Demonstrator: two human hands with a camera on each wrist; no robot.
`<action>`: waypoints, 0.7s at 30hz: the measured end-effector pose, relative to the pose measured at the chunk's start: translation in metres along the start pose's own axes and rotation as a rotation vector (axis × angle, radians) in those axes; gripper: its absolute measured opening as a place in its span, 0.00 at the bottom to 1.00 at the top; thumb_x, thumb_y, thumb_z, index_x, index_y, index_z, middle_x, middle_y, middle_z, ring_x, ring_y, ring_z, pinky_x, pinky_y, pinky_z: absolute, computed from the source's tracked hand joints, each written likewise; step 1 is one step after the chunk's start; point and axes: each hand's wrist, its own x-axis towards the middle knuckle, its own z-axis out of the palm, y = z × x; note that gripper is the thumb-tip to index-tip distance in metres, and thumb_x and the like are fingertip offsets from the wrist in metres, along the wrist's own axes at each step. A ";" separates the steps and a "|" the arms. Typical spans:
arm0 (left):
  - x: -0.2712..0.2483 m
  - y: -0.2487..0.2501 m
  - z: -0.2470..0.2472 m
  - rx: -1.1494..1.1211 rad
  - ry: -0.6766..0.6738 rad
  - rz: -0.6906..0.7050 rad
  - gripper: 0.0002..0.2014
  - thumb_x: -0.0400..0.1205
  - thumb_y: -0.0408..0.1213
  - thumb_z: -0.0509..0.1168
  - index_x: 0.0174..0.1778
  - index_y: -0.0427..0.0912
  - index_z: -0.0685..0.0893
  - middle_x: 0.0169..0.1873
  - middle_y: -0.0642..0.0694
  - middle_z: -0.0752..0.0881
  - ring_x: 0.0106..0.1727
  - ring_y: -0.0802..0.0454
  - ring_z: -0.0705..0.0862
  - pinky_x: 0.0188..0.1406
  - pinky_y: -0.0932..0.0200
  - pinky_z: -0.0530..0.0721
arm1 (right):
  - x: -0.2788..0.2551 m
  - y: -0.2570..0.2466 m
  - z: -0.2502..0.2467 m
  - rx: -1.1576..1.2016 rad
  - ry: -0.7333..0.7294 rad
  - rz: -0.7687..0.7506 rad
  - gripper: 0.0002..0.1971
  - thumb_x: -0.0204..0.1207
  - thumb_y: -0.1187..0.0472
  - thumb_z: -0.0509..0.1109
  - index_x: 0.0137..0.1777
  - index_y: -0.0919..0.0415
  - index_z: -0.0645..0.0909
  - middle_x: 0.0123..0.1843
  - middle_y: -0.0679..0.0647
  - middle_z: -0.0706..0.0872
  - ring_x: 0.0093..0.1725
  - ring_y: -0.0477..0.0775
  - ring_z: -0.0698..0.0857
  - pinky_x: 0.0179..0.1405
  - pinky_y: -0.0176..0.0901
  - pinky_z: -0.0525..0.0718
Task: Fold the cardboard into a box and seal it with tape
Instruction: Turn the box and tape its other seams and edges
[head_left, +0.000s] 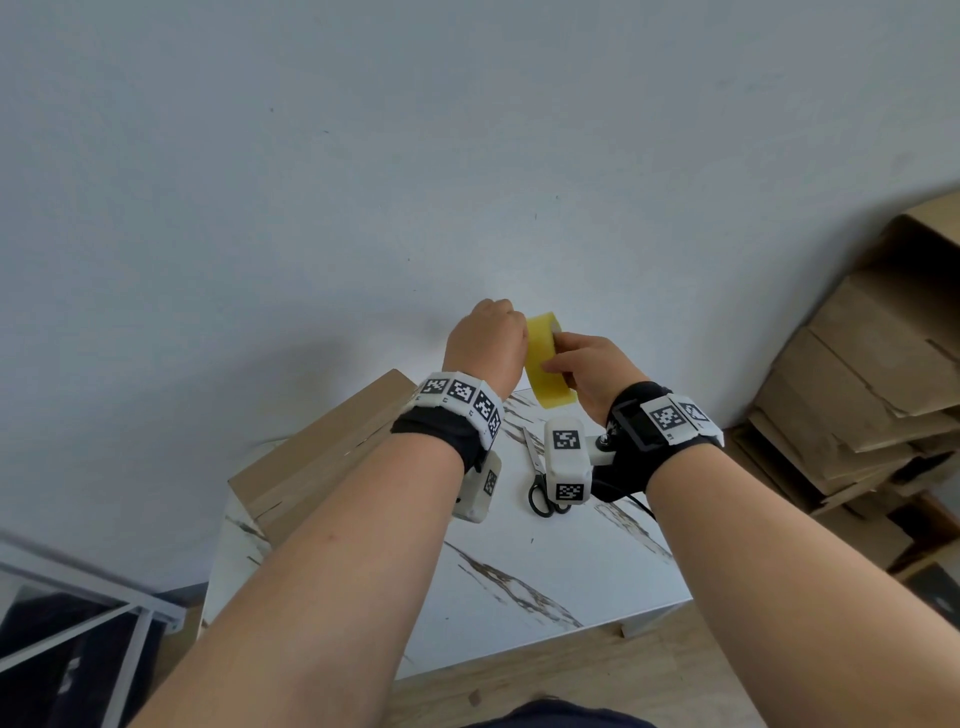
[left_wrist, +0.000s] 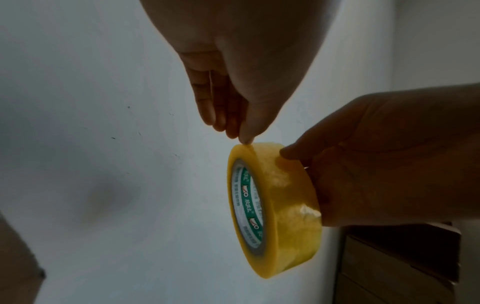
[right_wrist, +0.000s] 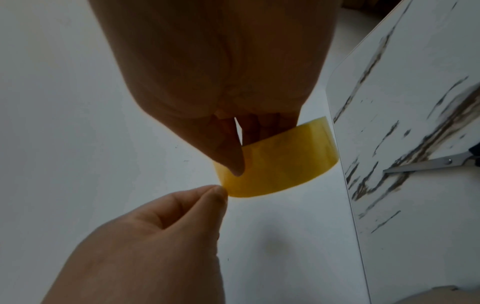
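Both hands hold a yellow tape roll (head_left: 545, 364) up in front of the wall, above the table's far edge. My right hand (head_left: 558, 358) grips the roll across its width, thumb on the outer face (left_wrist: 285, 153). My left hand (head_left: 488, 338) pinches thumb and forefinger together at the roll's rim (left_wrist: 244, 140), also seen in the right wrist view (right_wrist: 219, 190). Whether a loose tape end is lifted I cannot tell. A folded brown cardboard box (head_left: 322, 452) stands on the table's left side, partly behind my left forearm, touched by neither hand.
Black-handled scissors (head_left: 540, 483) lie on the white marbled table (head_left: 545, 561) below the hands. Stacked flat cardboard (head_left: 872, 379) leans by the wall at the right. A white metal frame (head_left: 104, 597) stands low at the left.
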 end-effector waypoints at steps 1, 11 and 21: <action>0.000 0.000 0.001 0.008 -0.012 -0.007 0.10 0.84 0.32 0.57 0.51 0.40 0.84 0.52 0.44 0.82 0.59 0.47 0.78 0.45 0.58 0.75 | 0.000 0.001 0.000 -0.020 0.003 -0.007 0.24 0.68 0.73 0.70 0.66 0.66 0.83 0.62 0.64 0.86 0.65 0.66 0.82 0.72 0.62 0.75; -0.003 0.000 0.002 -0.214 -0.233 -0.225 0.08 0.83 0.31 0.54 0.42 0.42 0.78 0.52 0.41 0.82 0.57 0.43 0.78 0.55 0.51 0.78 | -0.013 0.003 0.002 -0.469 0.003 -0.126 0.17 0.81 0.60 0.67 0.68 0.63 0.82 0.61 0.60 0.88 0.59 0.59 0.85 0.61 0.48 0.82; -0.009 -0.007 -0.001 -0.535 -0.271 -0.479 0.06 0.82 0.30 0.55 0.41 0.41 0.74 0.40 0.42 0.76 0.41 0.46 0.72 0.42 0.54 0.71 | -0.010 0.011 0.007 -0.654 0.024 0.010 0.23 0.83 0.40 0.59 0.37 0.60 0.74 0.34 0.54 0.76 0.33 0.53 0.73 0.35 0.44 0.70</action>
